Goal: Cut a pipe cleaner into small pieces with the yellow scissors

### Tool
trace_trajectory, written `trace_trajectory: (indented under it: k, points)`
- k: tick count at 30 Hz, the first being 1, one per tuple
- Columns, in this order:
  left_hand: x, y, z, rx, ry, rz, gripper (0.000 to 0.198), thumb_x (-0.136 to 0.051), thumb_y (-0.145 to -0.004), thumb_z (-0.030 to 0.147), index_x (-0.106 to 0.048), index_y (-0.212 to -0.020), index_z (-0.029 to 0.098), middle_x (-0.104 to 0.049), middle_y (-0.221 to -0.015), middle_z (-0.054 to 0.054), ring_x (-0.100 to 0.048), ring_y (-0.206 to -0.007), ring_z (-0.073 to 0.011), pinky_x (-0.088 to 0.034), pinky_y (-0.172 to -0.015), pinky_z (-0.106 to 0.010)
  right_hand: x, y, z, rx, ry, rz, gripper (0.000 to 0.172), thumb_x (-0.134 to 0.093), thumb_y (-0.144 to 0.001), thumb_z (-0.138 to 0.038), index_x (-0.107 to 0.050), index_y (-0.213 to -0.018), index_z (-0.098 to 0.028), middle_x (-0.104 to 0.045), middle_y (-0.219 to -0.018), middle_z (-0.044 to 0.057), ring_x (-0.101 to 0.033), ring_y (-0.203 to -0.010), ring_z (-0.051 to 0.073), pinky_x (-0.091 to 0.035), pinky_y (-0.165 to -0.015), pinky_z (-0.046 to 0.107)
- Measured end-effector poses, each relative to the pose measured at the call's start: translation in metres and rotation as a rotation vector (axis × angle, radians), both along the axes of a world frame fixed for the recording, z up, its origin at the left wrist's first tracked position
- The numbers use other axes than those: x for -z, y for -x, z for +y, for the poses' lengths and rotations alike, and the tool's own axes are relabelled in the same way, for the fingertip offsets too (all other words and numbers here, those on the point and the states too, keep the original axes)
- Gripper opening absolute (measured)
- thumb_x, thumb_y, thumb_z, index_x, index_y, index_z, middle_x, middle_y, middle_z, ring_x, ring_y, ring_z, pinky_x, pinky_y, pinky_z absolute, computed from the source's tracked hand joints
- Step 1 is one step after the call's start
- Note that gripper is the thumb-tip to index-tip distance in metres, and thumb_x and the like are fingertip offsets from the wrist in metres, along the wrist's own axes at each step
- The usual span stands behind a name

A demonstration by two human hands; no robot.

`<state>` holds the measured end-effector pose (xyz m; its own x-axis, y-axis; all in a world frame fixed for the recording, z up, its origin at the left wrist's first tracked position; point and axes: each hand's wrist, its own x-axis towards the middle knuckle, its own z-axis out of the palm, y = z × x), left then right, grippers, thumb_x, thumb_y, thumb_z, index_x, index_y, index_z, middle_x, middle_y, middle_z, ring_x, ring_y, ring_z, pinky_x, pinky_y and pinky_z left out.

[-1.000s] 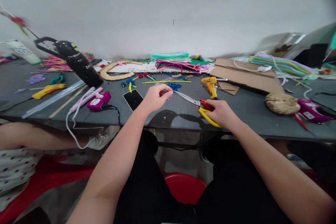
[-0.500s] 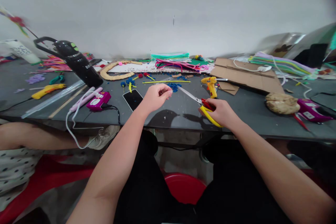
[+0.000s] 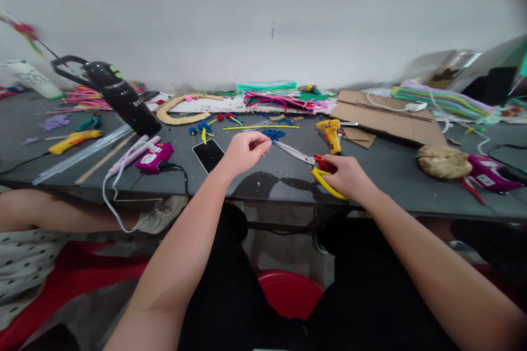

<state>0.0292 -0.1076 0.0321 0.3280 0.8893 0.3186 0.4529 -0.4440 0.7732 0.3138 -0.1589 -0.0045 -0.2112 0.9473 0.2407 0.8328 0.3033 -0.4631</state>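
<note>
My right hand (image 3: 346,175) grips the red and yellow handles of a pair of scissors (image 3: 294,152). The blades point left, and their tips are close to the fingertips of my left hand (image 3: 249,151). Thumb and forefinger of that left hand are pinched together above the table; whatever is between them is too small to make out. Just behind the blade tips lies a small heap of blue fuzzy bits (image 3: 274,134). A yellow pipe cleaner (image 3: 261,127) is stretched out behind it.
A yellow glue gun (image 3: 330,134) stands beyond my right hand, near cardboard (image 3: 387,115). Left of my left hand are a phone (image 3: 208,154), a purple device (image 3: 154,158) with a cord, and a leaning black bottle (image 3: 123,98). A person's leg (image 3: 74,211) shows at lower left.
The scissors have moved slightly left, bringing the blade tips closer to my left fingertips, and the blades look a little wider. My left hand has barely moved.
</note>
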Motion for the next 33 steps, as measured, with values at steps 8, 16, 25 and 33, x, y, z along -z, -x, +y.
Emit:
trace_trajectory:
  k: [8,16,25,33]
  points:
    - [0.0006,-0.0005,-0.0005,0.002,0.001,-0.001,0.022,-0.060,-0.086,0.036,-0.069,-0.084,0.015,-0.069,-0.069,-0.004,-0.063,-0.061,-0.0136,-0.051,-0.061,-0.026,0.0016,-0.0013,0.0009,0.002,-0.010,-0.008,0.016,-0.061,-0.070,-0.030,-0.050,-0.065,-0.020,-0.050,-0.059,-0.001,-0.038,-0.057,0.012,-0.029,-0.054,0.026]
    - [0.0016,-0.0002,0.0011,-0.001,0.007,-0.012,0.023,-0.060,-0.086,0.037,-0.069,-0.084,0.015,-0.069,-0.070,-0.004,-0.063,-0.060,-0.0133,-0.051,-0.060,-0.026,0.0004,0.0012,-0.0002,0.029,-0.005,0.020,0.022,-0.062,-0.073,-0.036,-0.050,-0.064,-0.020,-0.047,-0.057,-0.002,-0.036,-0.056,0.012,-0.029,-0.054,0.026]
    - [0.0016,0.0001,0.0009,-0.012,0.000,-0.011,0.024,-0.059,-0.086,0.036,-0.070,-0.083,0.015,-0.069,-0.071,-0.004,-0.062,-0.060,-0.0132,-0.050,-0.060,-0.026,0.0003,0.0006,-0.0008,0.007,0.006,0.004,0.024,-0.064,-0.073,-0.038,-0.049,-0.065,-0.020,-0.049,-0.059,-0.002,-0.037,-0.058,0.013,-0.028,-0.056,0.028]
    - [0.0014,0.0001,0.0004,-0.005,-0.009,-0.006,0.023,-0.060,-0.086,0.035,-0.070,-0.083,0.015,-0.069,-0.070,-0.004,-0.063,-0.060,-0.0128,-0.049,-0.059,-0.024,0.0002,0.0011,0.0006,-0.002,0.002,-0.009,0.021,-0.062,-0.071,-0.035,-0.047,-0.065,-0.020,-0.047,-0.058,-0.002,-0.035,-0.057,0.012,-0.027,-0.054,0.026]
